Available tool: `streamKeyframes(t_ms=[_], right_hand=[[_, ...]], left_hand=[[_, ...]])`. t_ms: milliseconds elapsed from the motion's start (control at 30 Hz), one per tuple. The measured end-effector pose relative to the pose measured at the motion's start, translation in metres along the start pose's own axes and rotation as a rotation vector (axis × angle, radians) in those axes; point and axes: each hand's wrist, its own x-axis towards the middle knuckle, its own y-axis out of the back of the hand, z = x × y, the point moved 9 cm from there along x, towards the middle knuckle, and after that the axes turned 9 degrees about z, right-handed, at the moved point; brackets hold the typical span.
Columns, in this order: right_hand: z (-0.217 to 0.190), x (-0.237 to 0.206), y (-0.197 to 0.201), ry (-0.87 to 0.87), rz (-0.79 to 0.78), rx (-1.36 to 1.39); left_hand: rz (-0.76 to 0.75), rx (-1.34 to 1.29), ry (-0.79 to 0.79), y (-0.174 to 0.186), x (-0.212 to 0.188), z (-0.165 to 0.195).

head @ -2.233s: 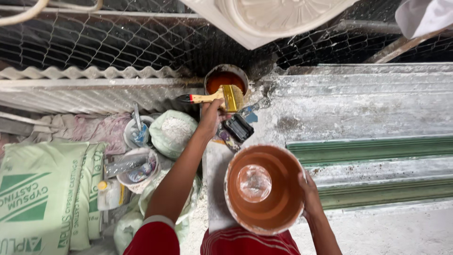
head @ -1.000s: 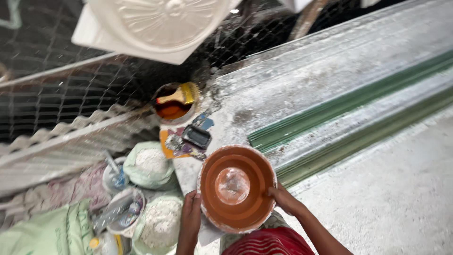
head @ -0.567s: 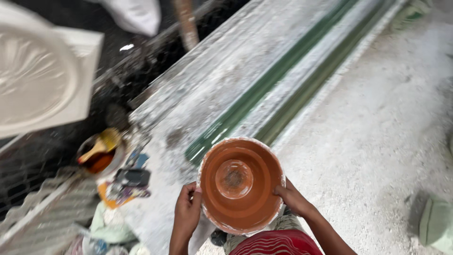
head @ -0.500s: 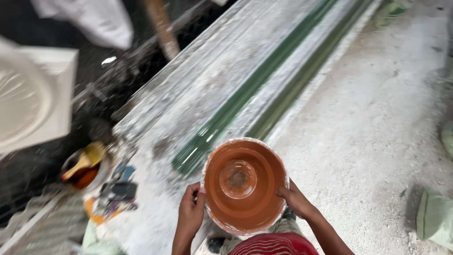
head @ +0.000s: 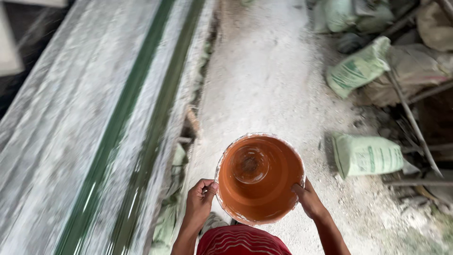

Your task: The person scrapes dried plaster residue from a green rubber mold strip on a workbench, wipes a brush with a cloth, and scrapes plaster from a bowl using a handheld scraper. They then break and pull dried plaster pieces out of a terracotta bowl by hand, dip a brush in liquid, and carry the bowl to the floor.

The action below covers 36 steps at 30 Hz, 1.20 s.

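Far to my left runs a long grey slab with two green strips along it, blurred in my view; pale crumpled sacking lies at its foot; my left hand has its fingers curled shut on the left rim of the bucket, thumb pressed to the edge; the orange-coated bucket sits level between my hands, just in front of my red striped shirt, above the dusty white floor; its inside is wet and glossy; my right hand clamps the right rim, thumb inside; further right lie two pale green sacks, one near the bucket, the other beyond it, with thin rods crossing beside them.
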Motion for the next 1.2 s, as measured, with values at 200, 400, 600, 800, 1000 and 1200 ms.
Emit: streamKeyframes(t_ms=[200,400,600,800,1000,1200], right_hand=[[0.019,0.076,0.043,-0.111,0.176,0.166],[-0.019,0.225,0.064,-0.092,0.272,0.060],[-0.121,0.380,0.073,0.001,0.244,0.234],[-0.178,0.548,0.098,0.150,0.324,0.366],[-0.256,0.760,0.104,0.008,0.323,0.321],[-0.449,0.929,0.079,0.203,0.010,0.134]], left_hand=[[-0.175,0.099,0.095,-0.100,0.111,-0.010],[-0.277,0.140,-0.020,-0.204,0.279,0.004],[-0.383,0.234,-0.064,-0.318,0.458,0.092],[-0.438,0.408,-0.242,-0.416,0.610,0.181],[-0.326,0.332,-0.384,-0.532,0.787,0.208],[-0.256,0.331,-0.134,-0.590,0.947,0.243]])
